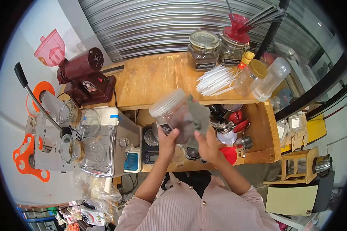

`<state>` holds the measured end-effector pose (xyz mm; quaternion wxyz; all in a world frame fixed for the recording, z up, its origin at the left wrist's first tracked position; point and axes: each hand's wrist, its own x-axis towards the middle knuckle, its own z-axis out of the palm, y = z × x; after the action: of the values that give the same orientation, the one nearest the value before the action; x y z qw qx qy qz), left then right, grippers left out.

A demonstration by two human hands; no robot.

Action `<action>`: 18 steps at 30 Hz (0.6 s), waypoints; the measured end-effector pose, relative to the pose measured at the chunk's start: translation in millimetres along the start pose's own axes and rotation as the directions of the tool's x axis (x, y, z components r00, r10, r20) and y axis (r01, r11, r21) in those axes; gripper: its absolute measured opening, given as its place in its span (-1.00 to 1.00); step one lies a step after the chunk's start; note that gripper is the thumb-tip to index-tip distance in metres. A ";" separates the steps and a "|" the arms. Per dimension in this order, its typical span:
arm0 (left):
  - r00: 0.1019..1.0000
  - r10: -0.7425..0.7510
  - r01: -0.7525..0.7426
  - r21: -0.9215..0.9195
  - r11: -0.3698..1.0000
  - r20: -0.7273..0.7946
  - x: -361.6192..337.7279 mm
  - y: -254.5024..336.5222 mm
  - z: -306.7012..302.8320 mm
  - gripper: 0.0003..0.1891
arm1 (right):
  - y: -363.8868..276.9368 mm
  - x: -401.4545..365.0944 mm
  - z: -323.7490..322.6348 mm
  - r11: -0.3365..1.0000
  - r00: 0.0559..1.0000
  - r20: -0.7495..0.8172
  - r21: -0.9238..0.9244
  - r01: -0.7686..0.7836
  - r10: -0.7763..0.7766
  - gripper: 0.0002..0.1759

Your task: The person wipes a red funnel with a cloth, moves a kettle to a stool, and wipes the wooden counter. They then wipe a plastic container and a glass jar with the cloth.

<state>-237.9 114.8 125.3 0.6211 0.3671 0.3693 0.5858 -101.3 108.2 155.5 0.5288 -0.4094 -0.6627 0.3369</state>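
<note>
Wiping a clear plastic jar (173, 115) with a grey-green cloth (199, 113), by the look of it. Holding the jar in mid-air before the chest, tilted, lidded end up and left, just in front of the wooden table (150, 81), above the lower shelf (268, 127). Gripping the base with the left hand (168, 139), fingers (174, 133) closed round it from below. Pressing cloth to the jar's side with the right hand (207, 143), fingers closed on the cloth. Probably best done gripping firm at the base, turning jar against cloth, minding the lid. Working with both forearms raised, elbows tucked, wrists turned inward. Beyond, on the table: white straws (216, 81), two glass jars (202, 50), red grinder (85, 77) at left.
</note>
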 end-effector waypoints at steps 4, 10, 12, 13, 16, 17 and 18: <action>0.981 0.147 -0.107 0.285 0.952 -0.125 7.4 -12.5 -1.6 -0.30 | 10.3 4.9 2.4 0.889 0.934 0.087 -0.288 0.357 -0.347 -0.48; 0.952 0.306 -0.288 0.281 0.916 -0.021 -4.1 2.1 1.9 -0.31 | 13.1 -4.2 11.3 0.997 0.999 -0.047 0.076 0.001 0.003 -0.54; 0.933 0.358 -0.349 0.292 0.891 0.021 -6.4 0.4 -1.4 -0.23 | 10.0 -5.9 10.6 0.929 0.961 -0.029 0.263 -0.259 0.276 -0.53; 0.930 0.365 -0.363 0.253 0.897 0.041 -5.8 -5.5 -5.5 -0.18 | -0.7 -3.9 9.6 0.865 0.899 -0.057 0.303 -0.399 0.435 -0.49; 0.918 0.391 -0.397 0.176 0.901 0.068 -6.0 -15.5 -7.8 -0.04 | 24.2 0.1 20.1 0.601 0.747 -0.087 0.658 -0.454 0.659 -0.46; 0.916 0.397 -0.401 0.181 0.898 0.061 -12.1 -12.5 -1.9 0.00 | 23.5 0.2 17.3 0.413 0.674 0.036 0.767 -0.492 0.737 -0.47; 0.913 0.404 -0.406 0.186 0.895 0.054 -15.7 -7.9 3.9 0.04 | 24.2 0.5 17.5 0.340 0.695 0.110 0.810 -0.477 0.711 -0.48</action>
<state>-231.4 98.6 120.6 0.4497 0.4986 0.3354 0.6608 -113.9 119.0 130.7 0.5719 -0.3858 -0.1660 0.7046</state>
